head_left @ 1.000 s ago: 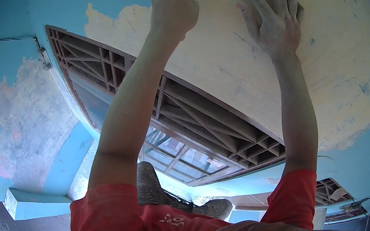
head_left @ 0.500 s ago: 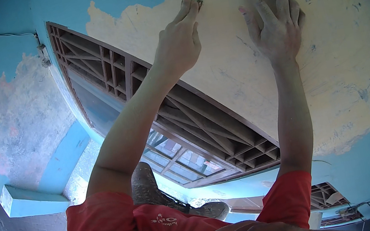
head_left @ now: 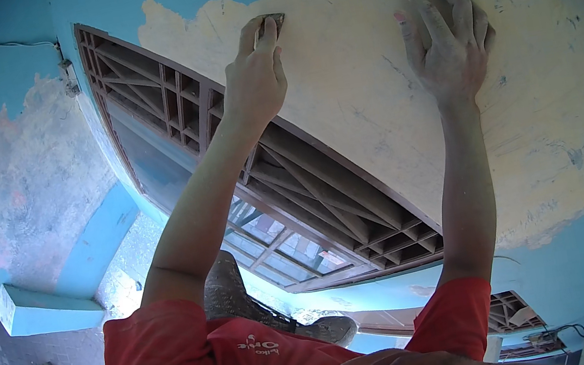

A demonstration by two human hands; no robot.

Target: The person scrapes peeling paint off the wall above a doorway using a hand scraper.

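My left hand (head_left: 255,83) is raised against the wall, pinching a small dark piece of sandpaper (head_left: 273,20) at its fingertips and pressing it on the cream scraped patch (head_left: 371,98). To its right, my right hand (head_left: 444,50) lies flat with fingers spread on the same patch, pressing a dusty dark sanding sheet (head_left: 480,20) that is mostly hidden under the palm. Both hands are coated in pale dust. Red sleeves cover my upper arms.
A brown wooden lattice grille (head_left: 307,180) over a window runs diagonally just below my left hand. Blue paint (head_left: 580,264) surrounds the scraped patch. A worn grey shoe (head_left: 251,307) shows below, and a blue ledge (head_left: 41,309) juts out at lower left.
My left hand has slid down the wall from the top edge, dragging its sandpaper toward the grille. My right hand stays pressed in nearly the same spot.
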